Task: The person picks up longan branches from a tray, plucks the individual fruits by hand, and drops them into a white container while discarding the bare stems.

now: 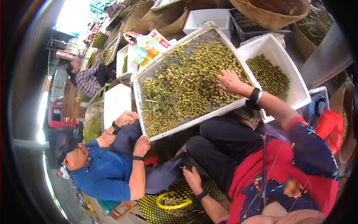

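Observation:
My right hand (232, 82), with a black band and a pale bracelet at the wrist, rests on small round green-brown fruits (194, 71). Its fingers curl down among them, and what they pinch is hidden. The fruits lie spread over a white-framed mesh tray (190, 129), mixed with leaves and stems at the lower left. Low beside my knee, my left hand (192, 180) is closed, with a small thin dark piece at its fingertips that I cannot name. Below this hand is a black-and-yellow woven basket (151, 207) with a yellow handle, holding plant bits.
A white foam box (298, 87) with more fruits stands right of the tray. A co-worker in a blue shirt (108, 175) sits at the left, both hands near the tray's edge. Another person (87, 76) sits farther back. Wicker baskets (276, 16) and a white bin (207, 19) stand behind.

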### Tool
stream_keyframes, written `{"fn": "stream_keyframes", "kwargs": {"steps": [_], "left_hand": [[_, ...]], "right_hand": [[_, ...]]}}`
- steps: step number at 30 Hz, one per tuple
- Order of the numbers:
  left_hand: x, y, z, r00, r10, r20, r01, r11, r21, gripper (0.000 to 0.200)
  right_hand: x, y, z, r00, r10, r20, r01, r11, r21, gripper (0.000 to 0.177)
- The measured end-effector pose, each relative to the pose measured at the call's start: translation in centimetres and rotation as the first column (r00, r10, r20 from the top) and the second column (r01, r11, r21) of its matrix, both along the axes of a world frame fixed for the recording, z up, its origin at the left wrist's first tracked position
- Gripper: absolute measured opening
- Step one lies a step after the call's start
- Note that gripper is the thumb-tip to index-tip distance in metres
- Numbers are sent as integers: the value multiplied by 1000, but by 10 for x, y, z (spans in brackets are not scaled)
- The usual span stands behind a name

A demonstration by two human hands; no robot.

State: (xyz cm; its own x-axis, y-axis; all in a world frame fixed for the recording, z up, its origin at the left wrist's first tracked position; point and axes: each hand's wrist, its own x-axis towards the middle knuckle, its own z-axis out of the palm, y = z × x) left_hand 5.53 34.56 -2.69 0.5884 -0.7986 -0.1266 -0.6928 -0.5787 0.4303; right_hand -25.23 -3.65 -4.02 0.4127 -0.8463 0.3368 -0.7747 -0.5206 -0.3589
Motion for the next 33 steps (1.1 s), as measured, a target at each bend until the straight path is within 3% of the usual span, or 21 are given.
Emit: {"fn": "stream_keyframes", "kwargs": {"steps": [1,4,7,9,10,12,14,15,16,17,19,21,23,25,26,27,28,29,30,31,33], "left_hand": [[-16,7,10,1000,26,7,-27,994,103,49],[-16,7,15,999,36,32,-40,990,134,43],[-23,-46,63,999,-25,-26,21,989,-145,25],[-22,-91,74,985,-152,-81,106,907,-408,19],[-29,-117,83,932,-98,-349,-53,915,-399,19],[-52,-175,97,837,-152,-526,-104,899,-426,20],[-70,-232,90,881,-353,-316,175,862,-476,23],[-81,-258,81,866,-497,-56,379,725,-575,26],[-101,-275,80,854,-507,-117,376,757,-535,32],[-117,-289,73,841,-538,53,469,677,-567,37],[-139,-298,68,834,-523,177,543,720,-433,36],[-147,-305,55,840,-509,186,534,718,-446,30],[-147,-308,45,846,-494,201,527,719,-452,25],[-138,-310,41,881,-472,41,418,734,-535,19],[-131,-309,42,881,-438,-177,289,796,-533,20],[-125,-305,42,826,-425,-371,190,829,-527,21],[-122,-302,43,699,-388,-601,55,867,-496,21],[-122,-300,47,516,-337,-788,-68,901,-429,21],[-123,-297,50,435,-326,-839,-104,908,-406,19],[-128,-293,55,429,-332,-840,-94,909,-407,19],[-141,-288,58,275,-331,-902,-85,927,-366,21]], "right_hand": [[14,-7,-5,998,-46,-41,45,999,-23,20],[24,-31,-54,984,-9,-177,15,999,33,18],[24,-23,-18,991,15,-134,-2,995,96,14],[21,-22,-1,997,77,-25,-76,996,38,15],[19,-22,9,991,131,11,-132,990,50,15],[15,-20,28,978,192,87,-198,978,65,13],[13,-13,60,969,219,115,-230,968,97,12],[13,-8,75,959,245,146,-264,956,130,11],[13,-5,87,952,266,151,-284,952,113,11],[14,-2,99,954,260,149,-277,955,109,11],[13,7,119,940,309,142,-327,937,126,13],[9,11,131,945,302,126,-319,937,143,18],[8,10,123,906,352,235,-377,924,68,21],[-1,10,119,869,375,324,-408,912,38,22],[-4,12,118,825,296,481,-367,928,58,23],[-7,12,118,756,214,619,-332,940,82,26],[-18,17,115,746,38,665,-326,891,315,31],[-25,17,97,672,-44,739,-381,836,396,34],[-27,22,77,578,-172,798,-445,754,484,36],[-29,31,58,480,-311,820,-514,658,550,38],[-34,52,34,348,-456,819,-623,540,565,47]]}}
